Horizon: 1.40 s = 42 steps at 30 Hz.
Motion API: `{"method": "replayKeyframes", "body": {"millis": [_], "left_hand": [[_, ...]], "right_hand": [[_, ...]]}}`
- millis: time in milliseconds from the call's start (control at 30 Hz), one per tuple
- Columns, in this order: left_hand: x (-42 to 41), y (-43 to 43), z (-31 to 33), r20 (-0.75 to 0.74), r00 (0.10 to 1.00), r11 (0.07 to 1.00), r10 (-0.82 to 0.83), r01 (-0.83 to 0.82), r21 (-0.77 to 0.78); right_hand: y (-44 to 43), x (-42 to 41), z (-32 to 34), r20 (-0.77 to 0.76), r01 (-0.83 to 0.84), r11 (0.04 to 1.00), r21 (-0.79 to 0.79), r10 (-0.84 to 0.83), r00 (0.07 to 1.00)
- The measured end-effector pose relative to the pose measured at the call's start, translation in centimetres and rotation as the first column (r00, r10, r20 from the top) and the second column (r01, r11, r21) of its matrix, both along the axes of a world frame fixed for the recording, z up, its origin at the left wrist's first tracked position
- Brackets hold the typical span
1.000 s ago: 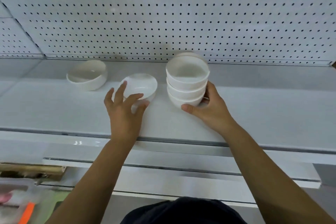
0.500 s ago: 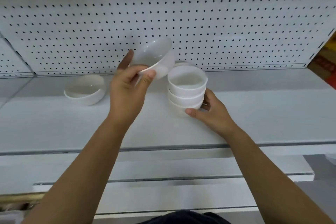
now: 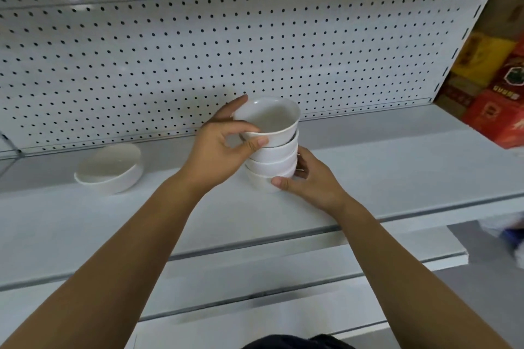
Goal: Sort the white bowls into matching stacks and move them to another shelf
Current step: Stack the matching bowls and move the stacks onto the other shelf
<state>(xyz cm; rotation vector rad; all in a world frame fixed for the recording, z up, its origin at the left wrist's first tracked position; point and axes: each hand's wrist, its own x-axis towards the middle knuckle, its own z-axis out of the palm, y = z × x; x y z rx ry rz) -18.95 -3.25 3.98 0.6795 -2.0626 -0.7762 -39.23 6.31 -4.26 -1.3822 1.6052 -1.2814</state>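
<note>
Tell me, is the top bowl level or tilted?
Tilted. The top bowl leans in the left hand, its rim slanted against the stack below.

Both bare arms reach forward, left hand (image 3: 218, 147) higher, thumb and fingers curled round the top bowl (image 3: 269, 119), right hand (image 3: 309, 181) lower, thumb and fingers round the bottom of the stack (image 3: 272, 163)
</note>
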Motion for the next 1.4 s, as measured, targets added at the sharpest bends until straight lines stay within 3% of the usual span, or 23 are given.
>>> {"method": "replayKeyframes", "body": {"millis": [400, 533, 633, 767, 900, 1067, 1233, 1400], "left_hand": [[0.0, -0.3, 0.2, 0.092, 0.995, 0.999, -0.034, 0.035, -0.013], [-0.4, 0.2, 0.2, -0.148, 0.989, 0.998, -0.023, 0.033, 0.062], [-0.3, 0.9, 0.1, -0.4, 0.91, 0.984, 0.111, -0.042, 0.176], [1.8, 1.5, -1.0, -0.509, 0.803, 0.949, 0.31, -0.227, 0.219], [4.6, 1.9, -2.7, -0.447, 0.784, 0.901, 0.43, -0.345, 0.262], [5.4, 2.4, -3.8, -0.399, 0.807, 0.898, 0.435, -0.356, 0.259], [3.2, 2.6, -0.8, -0.406, 0.86, 0.951, 0.31, -0.281, 0.131], [0.2, 1.7, 1.2, -0.214, 0.974, 0.997, 0.069, -0.063, 0.033]], "right_hand": [[-0.1, 0.0, -0.1, 0.009, 0.006, 1.0, 0.004, -0.006, 1.0], [-0.1, 0.0, 0.0, 0.009, 0.002, 1.0, 0.003, -0.002, 1.0], [-0.1, -0.1, -0.1, 0.008, -0.001, 1.0, 0.007, 0.001, 1.0], [0.0, 0.0, 0.0, 0.009, -0.01, 1.0, 0.006, 0.01, 1.0], [-0.1, 0.0, -0.1, 0.013, -0.009, 1.0, -0.003, 0.009, 1.0], [-0.1, 0.0, -0.1, 0.018, -0.009, 1.0, 0.001, 0.009, 1.0], [0.0, -0.1, -0.1, 0.012, -0.009, 1.0, 0.011, 0.009, 1.0], [0.1, -0.1, 0.0, 0.008, 0.001, 1.0, 0.002, -0.001, 1.0]]}}
